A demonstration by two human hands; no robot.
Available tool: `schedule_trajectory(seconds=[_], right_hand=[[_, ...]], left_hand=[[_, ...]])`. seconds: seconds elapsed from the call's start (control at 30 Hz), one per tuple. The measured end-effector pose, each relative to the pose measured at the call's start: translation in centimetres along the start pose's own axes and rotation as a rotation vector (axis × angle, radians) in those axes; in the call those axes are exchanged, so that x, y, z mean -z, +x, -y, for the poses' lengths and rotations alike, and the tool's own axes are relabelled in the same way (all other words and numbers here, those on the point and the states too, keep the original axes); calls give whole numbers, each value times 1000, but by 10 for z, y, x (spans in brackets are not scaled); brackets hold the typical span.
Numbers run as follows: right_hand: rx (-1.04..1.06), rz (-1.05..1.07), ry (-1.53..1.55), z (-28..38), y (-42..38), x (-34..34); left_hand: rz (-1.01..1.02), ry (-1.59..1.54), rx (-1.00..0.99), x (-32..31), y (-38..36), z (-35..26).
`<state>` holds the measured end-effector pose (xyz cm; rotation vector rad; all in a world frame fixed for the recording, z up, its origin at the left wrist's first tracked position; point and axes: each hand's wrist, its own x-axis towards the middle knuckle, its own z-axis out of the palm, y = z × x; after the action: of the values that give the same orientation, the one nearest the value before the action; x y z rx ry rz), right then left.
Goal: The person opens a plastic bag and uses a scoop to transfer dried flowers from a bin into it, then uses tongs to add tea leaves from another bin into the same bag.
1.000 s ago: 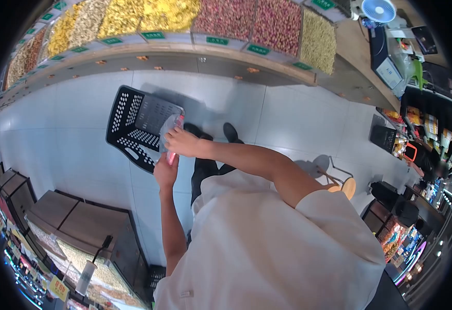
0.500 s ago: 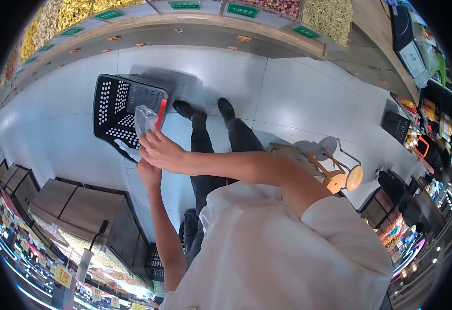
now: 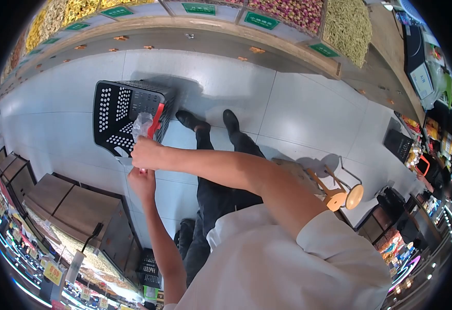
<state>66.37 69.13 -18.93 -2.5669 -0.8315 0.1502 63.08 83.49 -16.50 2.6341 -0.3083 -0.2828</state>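
A crumpled clear plastic bag [image 3: 143, 124] sticks up from my right hand [image 3: 148, 153], whose fingers are closed around it. My left hand [image 3: 142, 182] is also closed, just below the right one and touching or almost touching it. Between the two hands shows a small whitish and reddish bit too small to name; whether the left fingers grip the bag there is hidden. Behind the hands stands a black shopping basket [image 3: 111, 111] with punched holes and a red strip [image 3: 157, 121] along one edge. The hands partly cover its near side.
Bins of dried flowers [image 3: 293, 13] line the counter [image 3: 195, 45] ahead. My shoes [image 3: 189, 120] stand on pale tiles. Wooden stools [image 3: 354, 196] are at right, a brown cabinet [image 3: 86, 206] at lower left. A scale-like device [image 3: 419, 77] sits at upper right.
Both hands have moved slightly down and left, with the bag lower too. The right hand's fingers are now more tightly closed. The view has shifted a little.
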Motion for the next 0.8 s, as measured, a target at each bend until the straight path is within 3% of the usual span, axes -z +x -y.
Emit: schedule_trajectory(seconds=[0.4, 0.5, 0.67, 0.8], right_hand=[[34, -108, 52, -13, 52, 6], [33, -124, 83, -16, 75, -5], [38, -55, 36, -22, 105, 15], [36, 16, 15, -27, 132, 15]], left_hand=[[-32, 43, 26, 27, 41, 35], [-59, -12, -51, 35, 57, 41], [31, -42, 60, 61, 85, 48], [-31, -78, 11, 75, 101, 59]])
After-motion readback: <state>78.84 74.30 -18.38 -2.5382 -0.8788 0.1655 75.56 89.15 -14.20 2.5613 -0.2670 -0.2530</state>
